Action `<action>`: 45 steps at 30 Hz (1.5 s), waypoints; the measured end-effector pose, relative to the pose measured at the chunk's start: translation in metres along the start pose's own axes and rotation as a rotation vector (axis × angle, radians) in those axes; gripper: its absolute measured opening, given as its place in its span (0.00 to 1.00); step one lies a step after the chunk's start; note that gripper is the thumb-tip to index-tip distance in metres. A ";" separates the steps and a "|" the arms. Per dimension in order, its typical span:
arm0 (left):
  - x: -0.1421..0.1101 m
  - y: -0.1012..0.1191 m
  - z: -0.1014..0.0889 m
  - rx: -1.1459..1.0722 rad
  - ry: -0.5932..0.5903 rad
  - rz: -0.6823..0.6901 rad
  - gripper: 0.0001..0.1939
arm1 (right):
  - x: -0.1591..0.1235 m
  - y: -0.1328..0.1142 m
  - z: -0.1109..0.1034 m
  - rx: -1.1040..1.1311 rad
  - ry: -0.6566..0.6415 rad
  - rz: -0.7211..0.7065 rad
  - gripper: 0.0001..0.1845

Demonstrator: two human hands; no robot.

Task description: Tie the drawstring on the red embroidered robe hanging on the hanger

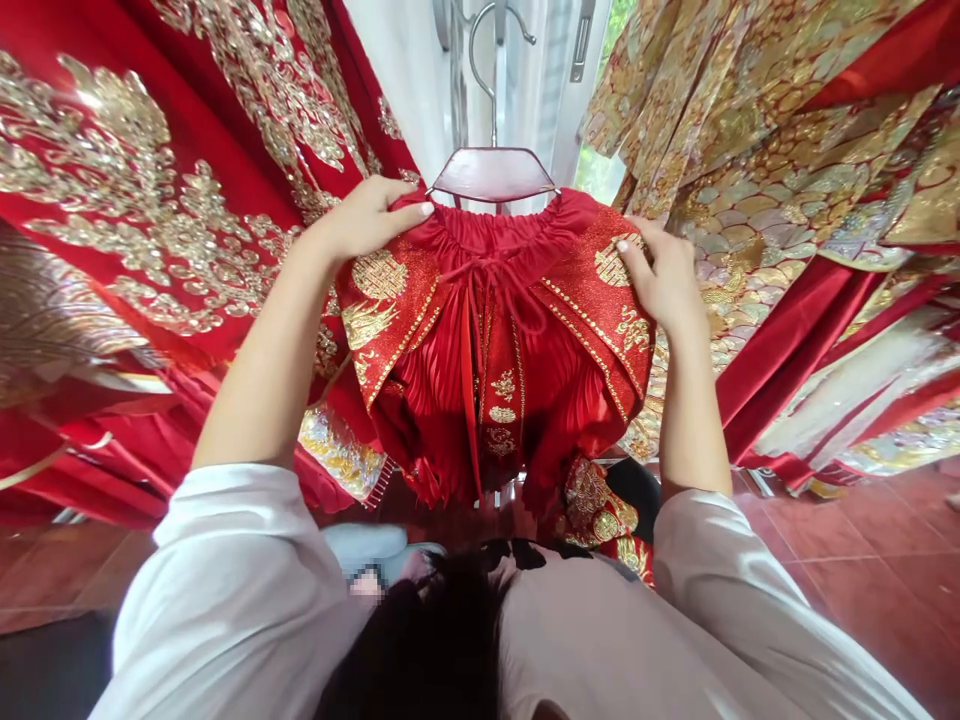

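Observation:
A red skirt (499, 340) with gold embroidery, a gathered waistband and a small tie at the front hangs before me. It is on a hanger (493, 172) with a metal hook and a pale, wide middle bar. At the upper left edge of the waist, my left hand (375, 215) grips the cloth, thumb along the top and other fingers partly hidden. My right hand (667, 275) pinches the right embroidered panel, its thumb on the front near a round gold motif and its fingers behind. Both hands hold the skirt spread apart.
Red garments with silvery beading (180, 220) hang close on the left. Gold scale-patterned garments (735, 190) hang on the right. A window frame (581, 60) stands behind the hook. Below are a red tiled floor (862, 560) and a red-and-gold embroidered piece (604, 505).

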State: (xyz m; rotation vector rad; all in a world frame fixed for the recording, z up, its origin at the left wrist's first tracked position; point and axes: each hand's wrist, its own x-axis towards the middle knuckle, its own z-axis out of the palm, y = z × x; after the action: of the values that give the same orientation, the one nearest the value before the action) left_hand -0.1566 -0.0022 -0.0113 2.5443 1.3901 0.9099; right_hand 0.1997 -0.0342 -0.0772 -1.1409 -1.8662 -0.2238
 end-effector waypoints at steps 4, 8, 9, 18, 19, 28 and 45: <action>-0.002 -0.005 0.018 -0.036 0.312 -0.060 0.26 | 0.012 0.031 0.003 0.178 -0.047 0.064 0.23; -0.009 -0.003 0.033 -0.099 0.643 -0.125 0.26 | 0.034 0.054 -0.002 0.506 -0.104 0.212 0.24; -0.012 -0.003 0.033 -0.096 0.621 -0.118 0.25 | 0.039 0.057 -0.004 0.576 -0.150 0.263 0.23; -0.030 0.002 -0.007 -0.109 -0.011 -0.073 0.18 | 0.066 0.011 -0.005 0.336 -0.330 -0.061 0.10; -0.027 0.000 -0.007 -0.091 0.020 -0.060 0.21 | 0.069 0.005 -0.003 0.294 -0.343 -0.096 0.10; 0.012 0.006 0.012 -0.106 0.166 0.057 0.27 | 0.074 -0.003 0.009 0.409 -0.283 -0.007 0.12; -0.026 -0.019 0.004 -0.379 -0.022 -0.325 0.25 | 0.071 0.006 0.014 0.416 -0.271 -0.050 0.27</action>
State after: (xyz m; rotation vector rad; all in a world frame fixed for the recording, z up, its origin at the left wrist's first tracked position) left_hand -0.1794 -0.0111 -0.0329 1.9782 1.4106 0.9703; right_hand 0.1846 0.0204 -0.0321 -0.8673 -2.0545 0.2956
